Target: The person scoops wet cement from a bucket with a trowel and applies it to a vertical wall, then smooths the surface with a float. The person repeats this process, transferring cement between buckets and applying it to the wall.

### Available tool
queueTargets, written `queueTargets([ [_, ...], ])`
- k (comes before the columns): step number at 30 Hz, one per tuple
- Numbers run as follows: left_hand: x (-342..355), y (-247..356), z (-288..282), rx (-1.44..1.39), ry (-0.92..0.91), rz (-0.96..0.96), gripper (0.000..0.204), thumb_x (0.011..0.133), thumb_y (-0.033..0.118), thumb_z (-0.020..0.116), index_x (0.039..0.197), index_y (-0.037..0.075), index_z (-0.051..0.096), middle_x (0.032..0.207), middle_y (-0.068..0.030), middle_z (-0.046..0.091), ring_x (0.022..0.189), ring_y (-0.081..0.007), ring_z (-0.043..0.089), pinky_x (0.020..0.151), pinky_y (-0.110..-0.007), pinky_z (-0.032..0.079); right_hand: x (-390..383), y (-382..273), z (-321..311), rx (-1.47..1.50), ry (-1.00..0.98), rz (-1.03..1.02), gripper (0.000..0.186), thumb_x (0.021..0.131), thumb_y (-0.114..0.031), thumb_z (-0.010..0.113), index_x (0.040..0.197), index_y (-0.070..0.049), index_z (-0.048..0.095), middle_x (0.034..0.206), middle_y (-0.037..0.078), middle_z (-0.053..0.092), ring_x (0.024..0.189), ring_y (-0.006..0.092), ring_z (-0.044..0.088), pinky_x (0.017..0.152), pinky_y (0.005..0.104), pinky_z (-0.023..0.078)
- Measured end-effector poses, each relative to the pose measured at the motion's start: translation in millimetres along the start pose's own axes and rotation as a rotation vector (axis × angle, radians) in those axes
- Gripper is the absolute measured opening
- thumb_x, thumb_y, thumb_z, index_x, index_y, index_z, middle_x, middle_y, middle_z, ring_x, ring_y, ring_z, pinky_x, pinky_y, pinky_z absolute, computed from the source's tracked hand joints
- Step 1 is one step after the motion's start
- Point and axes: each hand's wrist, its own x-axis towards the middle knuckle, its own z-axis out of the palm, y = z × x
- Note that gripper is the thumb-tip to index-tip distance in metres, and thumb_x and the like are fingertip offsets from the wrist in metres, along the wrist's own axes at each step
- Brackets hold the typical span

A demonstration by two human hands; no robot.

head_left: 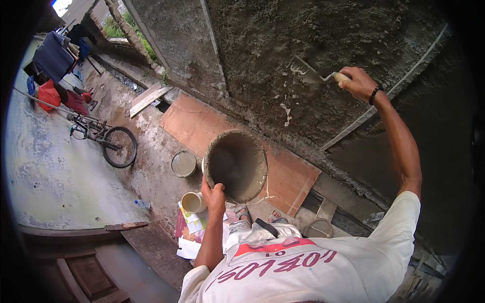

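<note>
My left hand point(214, 196) grips the rim of a round, mortar-caked bucket point(237, 164), held tilted with its dark inside facing me. My right hand point(357, 82) is raised to the wall and shut on the pale handle of a trowel point(312, 74), whose blade lies flat against the wet grey plaster point(303, 45). A few pale smears of fresh mortar point(287, 113) mark the wall below the blade.
Reddish plywood boards point(194, 123) lie at the wall's foot. A grey pail of mix point(183, 164) and a small cup point(193, 202) sit on the ground beside papers. A bicycle point(106, 137) lies left, hanging clothes point(53, 58) beyond. A wooden plank point(149, 97) leans nearby.
</note>
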Motion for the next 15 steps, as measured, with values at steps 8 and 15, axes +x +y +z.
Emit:
queueTargets([
  [8,10,-19,7,-0.031,-0.112,-0.039,0.063,0.068,-0.006,0.049,0.130,-0.003,0.052,0.104,-0.0087,0.064,0.084,-0.0148,0.058,0.072,-0.026,0.048,-20,7,-49,0.120,0.373,-0.047,0.029,0.084,-0.019,0.060,0.108,-0.003,0.056,0.078,0.011,0.060,0.069,0.0167,0.059,0.060,0.0335,0.046],
  [15,13,-21,22,-0.065,-0.203,-0.062,0.065,0.069,-0.004,0.049,0.134,-0.003,0.049,0.112,-0.0112,0.062,0.092,-0.0167,0.059,0.080,-0.026,0.048,-106,-43,149,0.675,-0.474,0.215,0.015,0.086,-0.014,0.056,0.093,-0.004,0.050,0.066,0.002,0.052,0.051,0.0104,0.054,0.043,0.0270,0.043],
])
